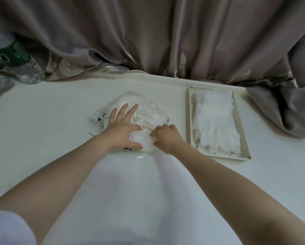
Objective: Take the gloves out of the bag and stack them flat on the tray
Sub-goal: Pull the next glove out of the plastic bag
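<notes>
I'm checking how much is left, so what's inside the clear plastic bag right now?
White gloves show through the clear bag. The left hand presses on it while the right hand pinches one at the opening. How many remain cannot be counted; the hands cover part.

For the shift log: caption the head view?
Left hand steadies bag; right hand pinches glove.
</notes>
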